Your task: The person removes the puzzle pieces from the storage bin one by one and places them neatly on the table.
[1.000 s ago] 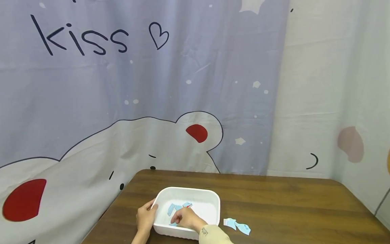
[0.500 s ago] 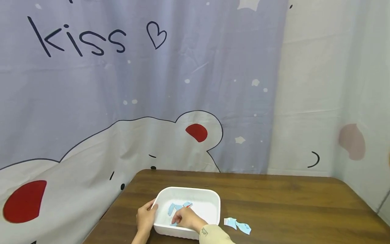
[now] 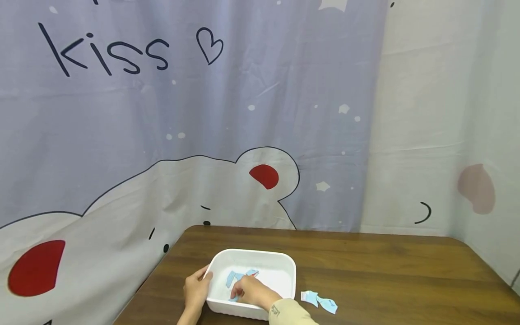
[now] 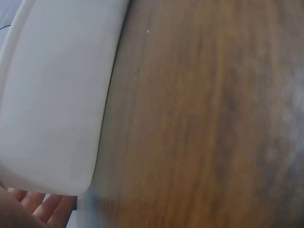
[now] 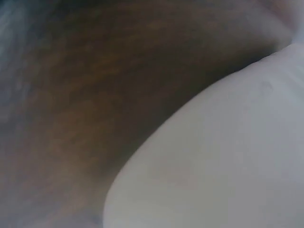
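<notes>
1. The patterned curtain (image 3: 284, 90) fills the far side, from 10 o'clock round to 2; it plays no part in the handling.
2. The brown table (image 3: 386, 271) carries everything being worked on.
3. The white tray (image 3: 280, 277) stands upright on it, straight ahead of the person, and serves as the centre of the clock below.
4. The left hand (image 3: 196, 291) grips the tray at 9 o'clock: thumb over the rim, the other fingers along the outside, lying close together in the left wrist view.
5. The right hand (image 3: 253, 291) comes in from 5 o'clock, out of a cream sleeve (image 3: 290, 313), and is down inside the tray. Its fingers bend toward 8 o'clock, their tips at a blue scrap (image 3: 234, 299); I cannot tell whether they pinch it or merely touch it. The right wrist view is too blurred to help.
6. More blue scraps (image 3: 230, 279) lie in the tray from 10 o'clock round to 12, partly behind the right hand, so no sure count is possible.
7. Two loose pieces (image 3: 327, 305) lie outside, on the table between 3 and 4 o'clock, untouched.
8. A small red mark (image 3: 254, 274) shows near 12 o'clock, by the far scraps.
9. My judgement: the work is partway. Two pieces are out, several remain inside, and the one at the fingertips is not yet lifted clear.
</notes>
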The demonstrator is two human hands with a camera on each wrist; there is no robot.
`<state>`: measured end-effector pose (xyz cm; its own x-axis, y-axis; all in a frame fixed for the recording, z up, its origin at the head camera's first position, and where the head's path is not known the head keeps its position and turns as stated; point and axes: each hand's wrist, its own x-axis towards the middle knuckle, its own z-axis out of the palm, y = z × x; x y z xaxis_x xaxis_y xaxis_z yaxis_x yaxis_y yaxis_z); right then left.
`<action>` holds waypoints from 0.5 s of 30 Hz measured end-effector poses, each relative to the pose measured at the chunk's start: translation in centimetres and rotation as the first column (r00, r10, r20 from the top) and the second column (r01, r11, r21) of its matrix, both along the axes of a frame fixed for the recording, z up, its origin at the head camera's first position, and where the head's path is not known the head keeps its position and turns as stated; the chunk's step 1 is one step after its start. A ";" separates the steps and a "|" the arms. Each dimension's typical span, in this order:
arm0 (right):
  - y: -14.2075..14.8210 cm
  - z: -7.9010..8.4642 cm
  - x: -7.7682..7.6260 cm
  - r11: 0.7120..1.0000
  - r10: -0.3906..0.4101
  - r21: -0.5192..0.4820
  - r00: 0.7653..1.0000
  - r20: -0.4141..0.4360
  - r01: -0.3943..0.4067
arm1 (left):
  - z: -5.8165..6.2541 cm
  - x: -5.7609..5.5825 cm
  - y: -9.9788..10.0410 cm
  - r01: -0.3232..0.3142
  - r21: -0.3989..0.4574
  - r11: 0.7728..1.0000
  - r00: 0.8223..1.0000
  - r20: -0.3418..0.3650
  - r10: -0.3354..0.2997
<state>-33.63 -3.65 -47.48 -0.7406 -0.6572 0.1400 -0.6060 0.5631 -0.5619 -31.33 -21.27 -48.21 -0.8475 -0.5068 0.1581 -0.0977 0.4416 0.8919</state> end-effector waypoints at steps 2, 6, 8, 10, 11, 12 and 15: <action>0.1 0.0 -0.1 1.000 -0.003 -0.012 1.000 0.014 0.003 | 0.0 0.0 0.0 -0.001 -0.005 1.000 1.000 -0.001 0.001; 0.2 0.2 -0.1 0.998 -0.014 -0.052 0.999 0.050 0.017 | 0.1 -0.1 0.1 -0.006 -0.013 1.000 1.000 -0.007 0.006; 0.2 0.3 -0.1 0.997 -0.011 -0.075 0.998 0.066 0.016 | 0.1 -0.1 0.1 -0.008 -0.015 1.000 1.000 -0.010 0.008; 0.3 0.3 0.0 0.995 -0.007 -0.096 0.998 0.068 0.014 | 0.1 -0.1 0.1 -0.008 -0.011 1.000 1.000 -0.011 0.008; 0.3 0.4 0.0 0.994 -0.006 -0.107 0.998 0.065 0.013 | 0.0 -0.1 0.1 -0.008 -0.010 1.000 1.000 -0.012 0.008; 0.3 0.4 0.0 0.993 -0.004 -0.120 0.998 0.064 0.012 | -0.1 -0.1 0.1 -0.008 -0.008 1.000 1.000 -0.012 0.008; 0.4 0.5 0.0 0.988 -0.009 -0.153 0.999 0.052 0.017 | -0.1 0.0 0.1 -0.006 0.011 1.000 1.000 -0.011 0.006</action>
